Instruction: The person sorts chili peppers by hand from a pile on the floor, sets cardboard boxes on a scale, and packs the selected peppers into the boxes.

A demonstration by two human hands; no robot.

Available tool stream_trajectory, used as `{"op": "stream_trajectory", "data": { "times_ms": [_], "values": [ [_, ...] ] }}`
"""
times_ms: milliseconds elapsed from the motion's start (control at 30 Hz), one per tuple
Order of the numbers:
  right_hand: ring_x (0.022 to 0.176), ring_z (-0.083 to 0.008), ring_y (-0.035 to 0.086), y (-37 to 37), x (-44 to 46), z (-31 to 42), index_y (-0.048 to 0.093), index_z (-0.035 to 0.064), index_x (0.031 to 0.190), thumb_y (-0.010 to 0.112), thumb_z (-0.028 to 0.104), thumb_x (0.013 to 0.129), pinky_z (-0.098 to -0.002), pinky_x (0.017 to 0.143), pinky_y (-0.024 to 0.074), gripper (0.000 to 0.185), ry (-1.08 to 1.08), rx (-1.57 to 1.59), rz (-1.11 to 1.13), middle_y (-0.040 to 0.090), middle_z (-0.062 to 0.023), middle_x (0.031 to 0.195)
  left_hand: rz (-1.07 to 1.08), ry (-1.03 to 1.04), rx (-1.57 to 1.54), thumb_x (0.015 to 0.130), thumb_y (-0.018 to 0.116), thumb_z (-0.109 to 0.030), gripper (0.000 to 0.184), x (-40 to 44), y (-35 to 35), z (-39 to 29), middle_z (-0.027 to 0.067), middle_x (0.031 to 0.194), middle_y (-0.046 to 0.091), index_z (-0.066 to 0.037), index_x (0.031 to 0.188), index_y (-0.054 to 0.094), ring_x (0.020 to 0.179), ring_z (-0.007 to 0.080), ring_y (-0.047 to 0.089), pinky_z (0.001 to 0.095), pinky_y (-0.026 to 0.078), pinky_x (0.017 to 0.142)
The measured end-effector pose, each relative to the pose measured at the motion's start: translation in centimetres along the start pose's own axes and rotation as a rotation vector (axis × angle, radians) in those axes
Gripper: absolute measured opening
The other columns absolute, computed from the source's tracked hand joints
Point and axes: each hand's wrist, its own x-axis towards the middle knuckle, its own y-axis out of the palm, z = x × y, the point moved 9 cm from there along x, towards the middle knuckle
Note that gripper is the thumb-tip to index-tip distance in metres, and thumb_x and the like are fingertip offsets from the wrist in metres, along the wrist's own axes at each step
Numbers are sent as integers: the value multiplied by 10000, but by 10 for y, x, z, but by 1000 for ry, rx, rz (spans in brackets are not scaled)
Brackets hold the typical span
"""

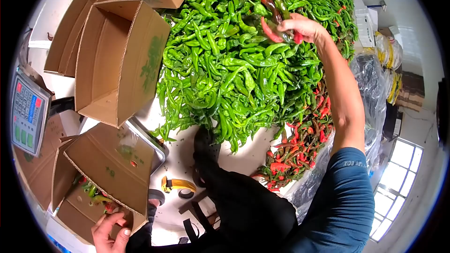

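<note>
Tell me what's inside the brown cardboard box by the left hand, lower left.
Green and red peppers show inside the box, near the left hand. The box's green-printed panel covers the rest; their number can't be seen.

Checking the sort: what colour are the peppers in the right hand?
Red, dark brown and green peppers; head view.

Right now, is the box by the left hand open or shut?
Open: peppers show inside the box by the left hand.

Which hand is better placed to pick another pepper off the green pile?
Likely the right hand: though holding peppers, it is over the green pile; the left hand is away at a cardboard box.
</note>
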Motion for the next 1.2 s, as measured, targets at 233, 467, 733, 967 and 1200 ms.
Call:
{"op": "stream_trajectory", "data": {
  "times_ms": [233,467,733,967,1200],
  "values": [
    [632,-72,494,29,-33,13,677,57,1014,771,297,710,-247,546,363,399,-160,-208,-103,629,17,795,-12,24,1,924,706,-166,326,-7,1,-6,17,936,624,-25,1215,672,736,84,498,224,410,652],
    [894,-174,653,16,-78,8,550,-13,1261,739,234,808,-362,806,562,550,-318,554,-144,664,-89,1083,-32,53,8,926,714,-179,323,-15,1,-6,-10,938,609,-31,1212,677,723,62,481,209,398,633],
    [846,-216,698,34,-93,-3,577,-22,1239,746,160,814,-315,761,587,492,-363,788,-330,697,-138,1106,-33,56,34,935,705,-185,330,-16,0,-9,6,966,616,-29,1223,669,767,72,518,206,423,675],
    [760,-114,642,31,-119,3,655,-32,1064,708,146,827,-250,709,516,301,-172,75,-474,706,-59,928,13,5,44,951,675,-224,366,-20,0,1,72,1019,650,-16,1251,645,835,161,598,277,479,740],
    [929,-155,676,168,-147,153,576,-72,1241,798,243,754,-302,866,543,621,-638,415,-59,701,-117,1070,-51,123,130,833,722,-165,345,-17,5,-19,140,912,644,34,1104,646,850,271,625,348,486,805]
  ]
}}
